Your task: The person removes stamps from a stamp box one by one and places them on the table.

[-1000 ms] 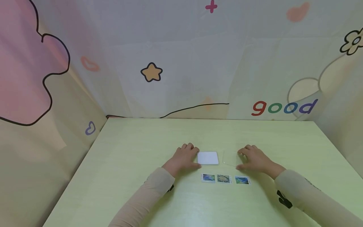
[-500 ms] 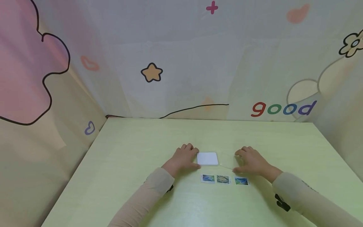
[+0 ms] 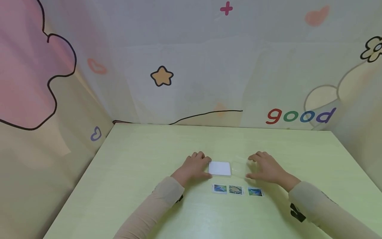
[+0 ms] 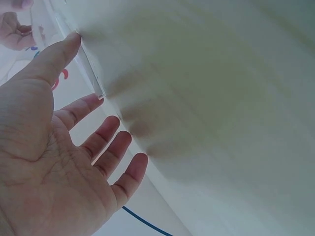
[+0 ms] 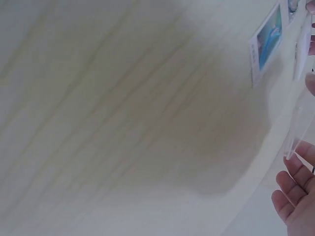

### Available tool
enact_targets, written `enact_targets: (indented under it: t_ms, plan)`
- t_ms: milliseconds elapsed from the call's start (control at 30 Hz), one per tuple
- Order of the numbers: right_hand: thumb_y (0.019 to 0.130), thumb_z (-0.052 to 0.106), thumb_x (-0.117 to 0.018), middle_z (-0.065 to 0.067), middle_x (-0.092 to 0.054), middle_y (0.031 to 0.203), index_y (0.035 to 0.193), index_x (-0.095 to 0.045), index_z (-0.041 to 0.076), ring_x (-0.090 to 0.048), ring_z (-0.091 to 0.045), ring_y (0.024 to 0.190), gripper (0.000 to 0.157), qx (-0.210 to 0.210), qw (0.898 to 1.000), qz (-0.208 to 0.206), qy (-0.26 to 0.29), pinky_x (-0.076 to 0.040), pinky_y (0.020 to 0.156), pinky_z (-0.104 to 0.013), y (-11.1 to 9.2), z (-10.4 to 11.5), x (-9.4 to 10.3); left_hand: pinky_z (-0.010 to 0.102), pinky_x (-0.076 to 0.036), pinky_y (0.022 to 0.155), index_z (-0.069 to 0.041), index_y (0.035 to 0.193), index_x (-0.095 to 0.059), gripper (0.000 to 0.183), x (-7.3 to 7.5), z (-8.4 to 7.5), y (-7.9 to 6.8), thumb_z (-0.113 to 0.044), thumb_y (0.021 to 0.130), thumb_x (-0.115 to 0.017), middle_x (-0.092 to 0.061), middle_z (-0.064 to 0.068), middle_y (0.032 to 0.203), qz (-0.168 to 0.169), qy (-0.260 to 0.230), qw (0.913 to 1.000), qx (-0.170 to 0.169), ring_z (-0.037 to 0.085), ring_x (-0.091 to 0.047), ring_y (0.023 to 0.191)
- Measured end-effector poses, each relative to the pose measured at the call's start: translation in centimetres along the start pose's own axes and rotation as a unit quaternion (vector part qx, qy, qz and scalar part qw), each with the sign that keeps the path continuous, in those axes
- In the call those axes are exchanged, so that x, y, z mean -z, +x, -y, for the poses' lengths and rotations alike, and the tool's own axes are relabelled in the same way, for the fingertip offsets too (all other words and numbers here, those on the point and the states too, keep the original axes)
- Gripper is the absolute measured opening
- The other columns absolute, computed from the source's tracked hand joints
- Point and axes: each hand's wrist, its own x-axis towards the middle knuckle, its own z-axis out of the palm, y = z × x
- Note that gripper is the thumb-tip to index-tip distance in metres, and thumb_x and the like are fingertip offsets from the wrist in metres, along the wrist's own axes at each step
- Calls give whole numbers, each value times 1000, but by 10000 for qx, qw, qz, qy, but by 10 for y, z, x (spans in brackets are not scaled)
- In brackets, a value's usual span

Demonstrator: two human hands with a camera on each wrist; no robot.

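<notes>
A flat white rectangular stack, its edge set in a thin clear case [image 3: 220, 168], lies on the table at the middle in the head view. My left hand [image 3: 193, 168] holds its left end, thumb and index finger at the near and far corners. The left wrist view shows the case's clear edge [image 4: 91, 71] between that thumb and fingertip, other fingers spread. My right hand [image 3: 265, 168] holds a clear plastic lid [image 3: 239, 168] by its right end, close beside the case. In the right wrist view the lid [image 5: 298, 123] runs between thumb and index finger.
Three small picture cards lie in a row on the near side of the case: a left card [image 3: 220, 189], a middle card [image 3: 236, 190] and a right card [image 3: 255, 192]. The pale table [image 3: 143, 146] ends at a printed cloth backdrop [image 3: 197, 66].
The lid in my right hand tilted edge-on half a second ago and now shows its face again, nearer the case than at first. My left hand stays on the case.
</notes>
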Motion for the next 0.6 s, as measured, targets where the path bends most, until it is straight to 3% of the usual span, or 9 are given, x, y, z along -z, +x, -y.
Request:
enact_targets:
  t_ms: [600]
  plan:
    - [68, 36, -83, -15, -61, 106, 112, -64, -1, -52, -32, 98, 61, 312, 9992, -245, 100, -43, 87, -51, 15, 9, -5, 38, -37, 96, -21, 136, -48, 61, -5, 3, 4, -47, 84, -67, -46, 2, 126, -34, -1, 10000, 61, 20, -41, 112]
